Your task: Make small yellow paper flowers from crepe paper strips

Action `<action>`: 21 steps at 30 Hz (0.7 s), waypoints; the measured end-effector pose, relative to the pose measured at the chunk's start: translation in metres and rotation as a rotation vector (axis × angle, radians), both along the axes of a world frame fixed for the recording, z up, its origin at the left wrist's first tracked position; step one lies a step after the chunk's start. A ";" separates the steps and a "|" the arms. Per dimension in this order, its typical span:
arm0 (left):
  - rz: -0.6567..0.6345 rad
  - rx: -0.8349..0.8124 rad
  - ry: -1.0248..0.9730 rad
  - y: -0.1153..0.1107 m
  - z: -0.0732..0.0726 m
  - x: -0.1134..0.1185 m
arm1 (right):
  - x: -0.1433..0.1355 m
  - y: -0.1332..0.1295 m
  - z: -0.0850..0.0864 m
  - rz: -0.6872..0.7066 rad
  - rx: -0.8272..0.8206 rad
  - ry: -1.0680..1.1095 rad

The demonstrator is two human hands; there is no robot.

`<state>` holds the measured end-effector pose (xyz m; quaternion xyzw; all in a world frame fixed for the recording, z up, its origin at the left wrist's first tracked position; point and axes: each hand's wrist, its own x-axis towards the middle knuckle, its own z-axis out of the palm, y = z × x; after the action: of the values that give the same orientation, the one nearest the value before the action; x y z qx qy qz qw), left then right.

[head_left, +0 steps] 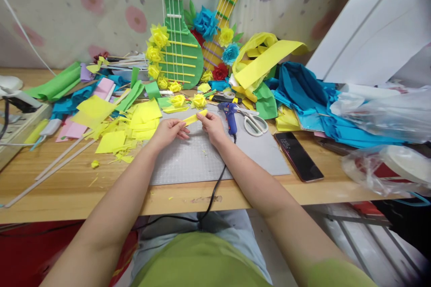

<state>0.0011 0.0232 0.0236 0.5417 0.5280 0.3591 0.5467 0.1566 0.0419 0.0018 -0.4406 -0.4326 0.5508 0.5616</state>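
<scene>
A narrow yellow paper strip (pixel 191 119) stretches between my two hands above the grey cutting mat (pixel 188 161). My left hand (pixel 170 132) pinches its left end, and my right hand (pixel 213 126) pinches the right end between thumb and fingers. Just right of my right hand lies a blue glue gun (pixel 230 118), with white-handled scissors (pixel 255 124) beside it. Yellow paper flowers (pixel 198 101) rest at the mat's far edge. Left of my left hand are yellow paper squares and scraps (pixel 145 119).
Behind the mat stand a green paper instrument (pixel 183 58) and a yellow one (pixel 230 0) with flowers. A phone (pixel 299 157) lies right, near blue paper (pixel 303 89) and plastic-wrapped items. Thin sticks (pixel 63 161) lie left. A black cord (pixel 218 181) crosses the front edge.
</scene>
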 end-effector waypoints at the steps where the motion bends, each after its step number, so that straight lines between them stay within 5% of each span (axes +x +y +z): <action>1: 0.006 0.016 0.006 0.000 0.000 -0.001 | 0.000 0.000 0.000 0.010 -0.007 0.013; 9: -0.048 0.127 0.035 0.000 -0.001 -0.002 | 0.001 0.002 0.002 0.027 -0.084 0.085; 14: -0.083 0.257 0.215 0.005 -0.011 -0.007 | 0.001 0.003 0.001 -0.004 -0.087 0.029; 21: 0.083 0.657 0.478 0.002 -0.012 -0.002 | -0.002 0.000 -0.001 0.006 -0.011 -0.089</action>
<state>-0.0009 0.0248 0.0114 0.7339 0.5188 0.3945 0.1915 0.1550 0.0415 0.0012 -0.4666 -0.4553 0.5346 0.5378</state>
